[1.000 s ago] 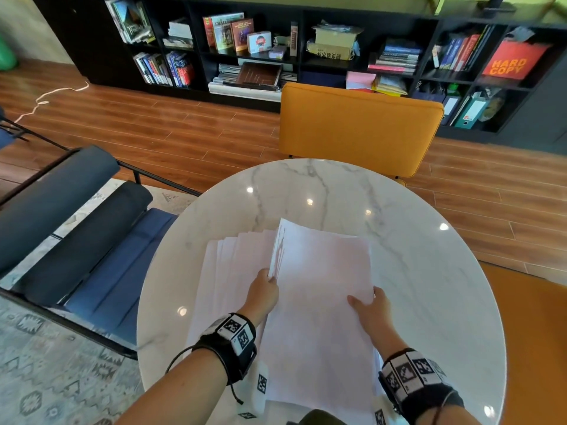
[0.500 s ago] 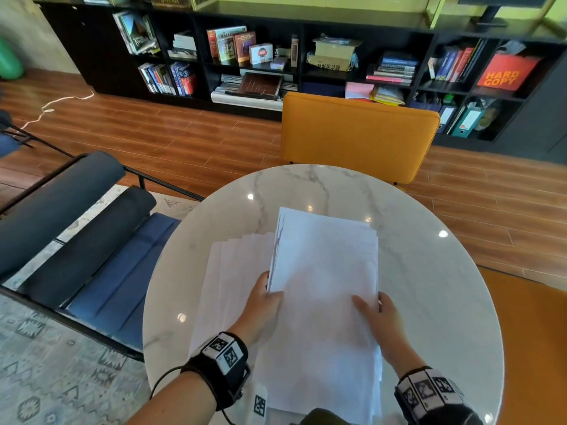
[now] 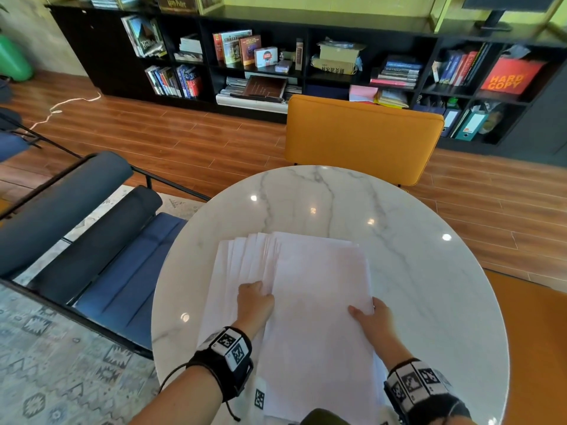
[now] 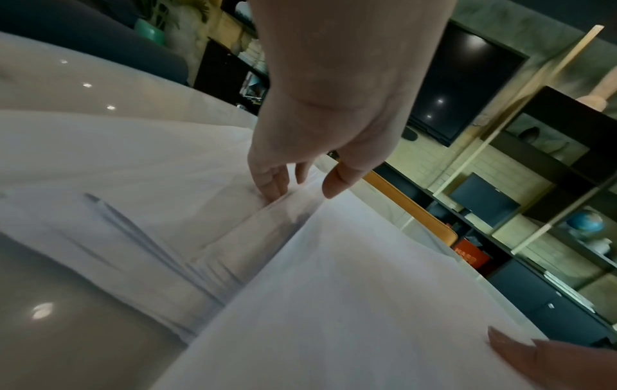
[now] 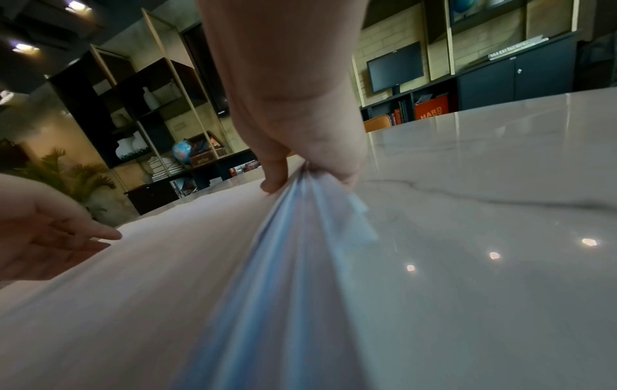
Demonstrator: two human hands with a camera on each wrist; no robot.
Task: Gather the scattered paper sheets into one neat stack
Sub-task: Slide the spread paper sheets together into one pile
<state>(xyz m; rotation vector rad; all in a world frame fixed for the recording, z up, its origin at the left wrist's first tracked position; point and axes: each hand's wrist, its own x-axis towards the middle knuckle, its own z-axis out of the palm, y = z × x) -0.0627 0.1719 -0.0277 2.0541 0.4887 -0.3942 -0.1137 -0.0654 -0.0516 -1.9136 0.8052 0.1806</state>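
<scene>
Right fingers [image 5: 337,169] are curled under the bundle's right edge, thumb [image 5: 274,182] pressed on top: the gathered bundle [image 3: 319,302] is pinched by the right hand [image 3: 372,317]. Left fingers [image 4: 270,182] are extended and dug in at the bundle's left edge, thumb [image 4: 337,182] hovering clear above; nothing is gripped by the left hand [image 3: 256,302], only touched.

Change vs half a second ago: the bundle's left edge, then lifted and tilted up, has been lowered flat onto the fanned sheets [image 3: 242,265]. Merge step judged nearly done; squaring-up still outstanding.

Paper state: white, thin, flexible. Top bundle is fairly aligned, though layered edges are seen splayed at the right pinch. Beneath and to its left, several sheets are left fanned out, staggered edges exposed. All of it lies on the near half of the round marble table [image 3: 399,216]. Not yet one neat stack.
</scene>
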